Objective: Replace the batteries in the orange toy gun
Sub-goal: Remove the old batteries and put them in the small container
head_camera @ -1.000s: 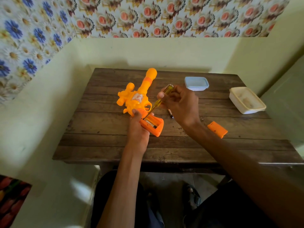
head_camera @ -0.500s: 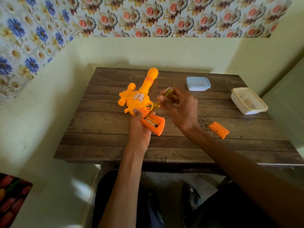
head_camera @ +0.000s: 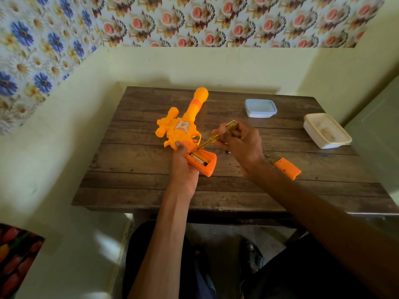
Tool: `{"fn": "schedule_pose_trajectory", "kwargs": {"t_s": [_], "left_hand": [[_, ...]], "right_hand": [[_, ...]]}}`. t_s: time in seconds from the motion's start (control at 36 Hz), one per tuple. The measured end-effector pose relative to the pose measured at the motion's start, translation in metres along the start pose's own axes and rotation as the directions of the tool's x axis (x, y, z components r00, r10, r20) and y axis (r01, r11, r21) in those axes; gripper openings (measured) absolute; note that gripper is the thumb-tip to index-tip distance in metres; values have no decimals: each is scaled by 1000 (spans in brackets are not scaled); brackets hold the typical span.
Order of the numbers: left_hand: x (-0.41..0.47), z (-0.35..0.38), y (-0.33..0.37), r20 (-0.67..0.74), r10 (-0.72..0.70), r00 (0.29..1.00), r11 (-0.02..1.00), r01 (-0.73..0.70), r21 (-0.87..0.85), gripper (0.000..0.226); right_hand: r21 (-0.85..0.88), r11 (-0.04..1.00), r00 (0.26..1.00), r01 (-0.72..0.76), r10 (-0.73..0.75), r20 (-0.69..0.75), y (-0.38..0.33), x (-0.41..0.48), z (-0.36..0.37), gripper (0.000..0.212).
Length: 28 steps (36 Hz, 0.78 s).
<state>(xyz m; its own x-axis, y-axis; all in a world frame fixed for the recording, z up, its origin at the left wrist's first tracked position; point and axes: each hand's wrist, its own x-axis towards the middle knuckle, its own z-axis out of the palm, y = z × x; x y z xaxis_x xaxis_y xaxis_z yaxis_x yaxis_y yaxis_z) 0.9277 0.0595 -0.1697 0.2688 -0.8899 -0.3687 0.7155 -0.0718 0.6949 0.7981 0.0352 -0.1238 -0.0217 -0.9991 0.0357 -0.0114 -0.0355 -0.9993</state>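
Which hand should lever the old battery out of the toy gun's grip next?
Right. The right hand holds the screwdriver, its tip in the open battery compartment; the left hand is busy steadying the toy gun.

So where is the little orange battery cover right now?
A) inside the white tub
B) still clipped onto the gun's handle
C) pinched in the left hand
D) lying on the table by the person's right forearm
D: the orange cover lies on the table beside the right forearm, while the toy gun handle, gripped by the left hand, is open and the right hand pokes a screwdriver into it.
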Motion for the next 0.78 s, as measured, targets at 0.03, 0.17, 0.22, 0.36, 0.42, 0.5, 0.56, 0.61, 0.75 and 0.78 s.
{"fn": "schedule_pose_trajectory", "kwargs": {"t_s": [0.03,0.17,0.22,0.36,0.42,0.5,0.56,0.61,0.75,0.78], "left_hand": [[0,1,1,-6,-2,1000,1000,2,-8,41],[0,1,1,10,0,1000,1000,0,15,38],[1,0,1,14,3,1000,1000,-4,21,38],[2,-1,1,17,-2,1000,1000,1,23,26],[1,-1,1,13,-9,1000,1000,8,24,26],[0,0,0,23,16,1000,998,-18,56,31],[0,-1,-2,24,25,999,996,-27,90,32],[0,-1,-2,11,24,1000,994,-25,111,37],[-3,2,1,30,21,999,991,-25,129,36],[-3,2,1,34,24,999,991,-28,128,34]], "right_hand": [[26,998,999,-50,49,17,0,2,0,5],[3,997,989,-71,70,130,-4,11,2,9],[-21,998,983,-53,56,174,-8,13,2,13],[-92,991,959,93,-64,275,-13,15,3,14],[-137,966,938,218,-168,304,-14,14,5,14],[-187,928,904,321,-242,352,-16,15,7,13],[-237,903,888,360,-253,383,-20,19,9,12],[-314,874,882,371,-225,414,-25,27,14,11],[-472,830,852,298,-9,523,-43,53,27,16],[-467,846,839,258,44,543,-48,57,30,18]]}}
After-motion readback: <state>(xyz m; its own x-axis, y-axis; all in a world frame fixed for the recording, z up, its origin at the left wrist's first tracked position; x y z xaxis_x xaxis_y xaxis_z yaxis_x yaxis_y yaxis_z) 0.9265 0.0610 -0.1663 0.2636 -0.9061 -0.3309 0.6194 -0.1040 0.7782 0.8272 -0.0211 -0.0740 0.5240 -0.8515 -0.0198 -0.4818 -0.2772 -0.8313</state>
